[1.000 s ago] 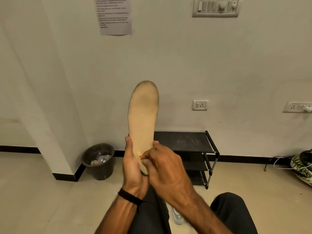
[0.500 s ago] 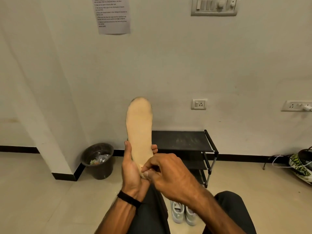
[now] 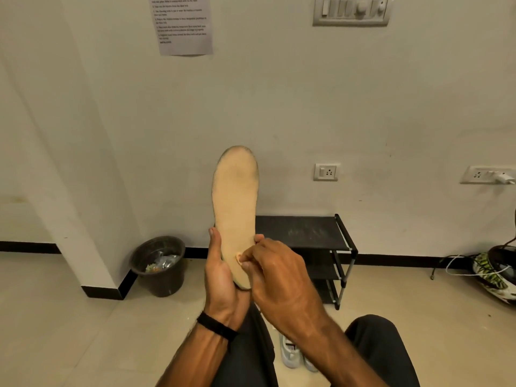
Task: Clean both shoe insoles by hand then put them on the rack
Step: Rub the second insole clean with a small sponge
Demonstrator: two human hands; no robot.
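Insole (image 3: pixel 235 208) cleaning, first one going by the look of it

Left hand (image 3: pixel 220 277) is gripping the heel upright, right hand (image 3: pixel 275 277) is pinching off gunk; guessing the rack (image 3: pixel 304 233) comes later.

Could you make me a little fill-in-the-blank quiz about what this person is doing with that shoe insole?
1. The left hand holds the tan insole by its lower end, so it points ____.
2. The right hand pinches a small ____ scrap against the insole.
3. The black rack stands against the wall, and its top shelf holds ____ insoles.
4. The round bin stands on the ____.

Missing words: up; orange; no; floor
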